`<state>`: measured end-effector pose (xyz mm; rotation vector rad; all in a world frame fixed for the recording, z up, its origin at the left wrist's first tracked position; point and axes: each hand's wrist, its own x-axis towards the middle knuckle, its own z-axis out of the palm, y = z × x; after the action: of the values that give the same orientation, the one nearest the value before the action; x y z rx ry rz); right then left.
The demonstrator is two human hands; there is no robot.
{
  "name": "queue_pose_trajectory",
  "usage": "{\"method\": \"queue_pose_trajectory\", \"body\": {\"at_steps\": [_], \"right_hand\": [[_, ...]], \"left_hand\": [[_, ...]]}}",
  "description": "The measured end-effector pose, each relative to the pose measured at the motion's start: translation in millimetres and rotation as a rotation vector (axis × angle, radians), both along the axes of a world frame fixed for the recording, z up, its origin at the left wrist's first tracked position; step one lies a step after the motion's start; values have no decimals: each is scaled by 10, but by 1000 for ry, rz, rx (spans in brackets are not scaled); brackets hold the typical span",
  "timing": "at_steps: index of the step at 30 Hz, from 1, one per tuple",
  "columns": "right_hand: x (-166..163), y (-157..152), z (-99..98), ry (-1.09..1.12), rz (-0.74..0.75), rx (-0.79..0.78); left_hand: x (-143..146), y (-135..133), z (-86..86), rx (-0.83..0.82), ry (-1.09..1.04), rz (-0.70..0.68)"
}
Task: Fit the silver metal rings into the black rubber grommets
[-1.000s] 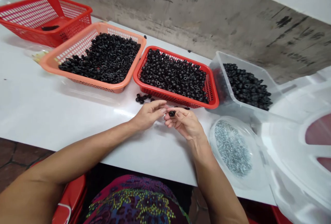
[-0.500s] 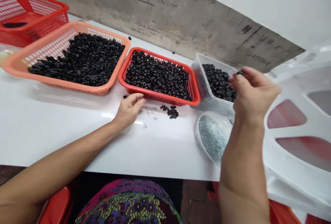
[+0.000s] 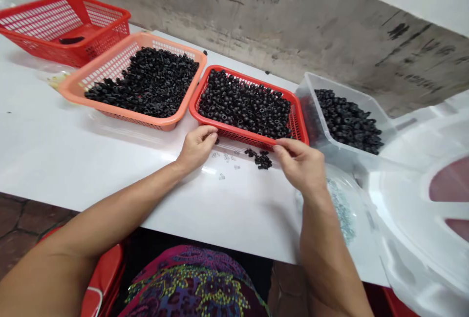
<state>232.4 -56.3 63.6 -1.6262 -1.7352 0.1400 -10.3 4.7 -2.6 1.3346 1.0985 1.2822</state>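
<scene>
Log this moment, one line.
left hand: by front of filled red basket | right hand: at its front-right rim | between: black pieces, pale bits

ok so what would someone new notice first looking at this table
Probably the middle red basket heaped with round black parts, with the left hand and right hand at its near edge. Left of it sits a wider orange basket of black bits; to its right, a clear plastic bin holds black pieces.
</scene>
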Motion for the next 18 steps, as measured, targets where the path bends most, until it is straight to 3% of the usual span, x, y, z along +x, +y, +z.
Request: {"method": "queue_pose_trajectory", "body": {"at_steps": [10, 18], "right_hand": [[-176, 68, -654, -439, 105, -8], [-180, 141, -879, -563, 58, 56]], "left_hand": [[-207, 233, -51, 77, 387, 70], [-433, 372, -23, 238, 813, -27]]}}
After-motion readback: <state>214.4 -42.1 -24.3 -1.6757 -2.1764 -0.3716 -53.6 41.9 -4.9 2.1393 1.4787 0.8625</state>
